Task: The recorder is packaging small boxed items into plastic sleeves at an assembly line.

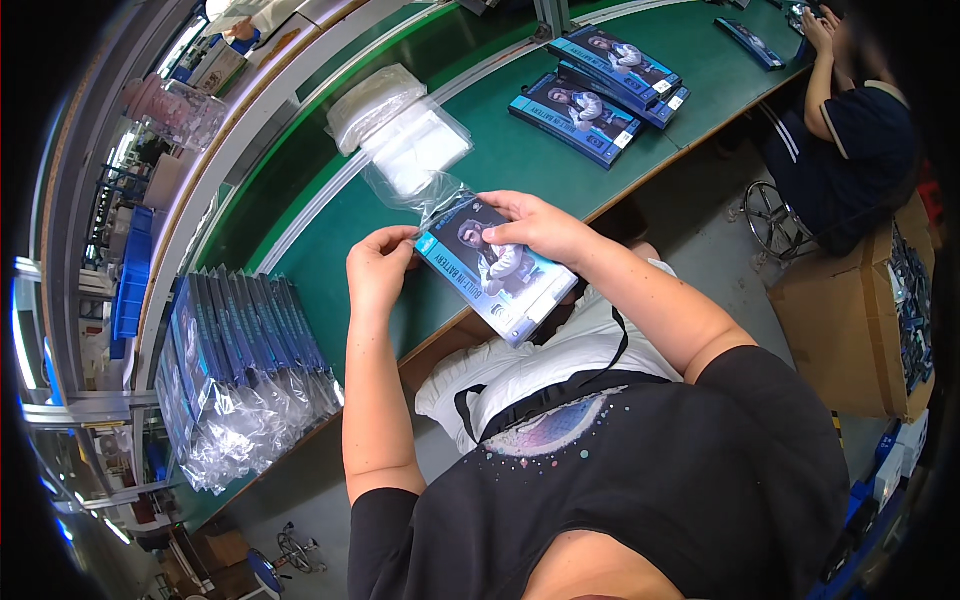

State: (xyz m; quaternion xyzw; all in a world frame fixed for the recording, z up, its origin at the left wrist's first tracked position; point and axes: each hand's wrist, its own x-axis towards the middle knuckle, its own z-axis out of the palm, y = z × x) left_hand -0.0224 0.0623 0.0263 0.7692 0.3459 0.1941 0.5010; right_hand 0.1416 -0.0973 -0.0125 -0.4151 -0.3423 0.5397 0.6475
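A flat blue-and-black printed box (495, 275) tilts in front of me at the table's near edge. My right hand (540, 225) grips its far right side, thumb on the printed face. At the box's far left corner, my left hand (382, 262) is closed in a pinch on the clear plastic bag (415, 192). The bag's loose film spreads past the far end of the box. How far the bag covers the box is hard to make out. Beyond it lies a stack of clear plastic bags (415, 145).
Several bagged boxes (240, 330) stand in a row at left. More boxes (615, 75) are stacked at the far right of the green table (480, 100). A co-worker (850, 160) sits at right, near a cardboard carton (840, 320) and a wheeled stool (775, 220).
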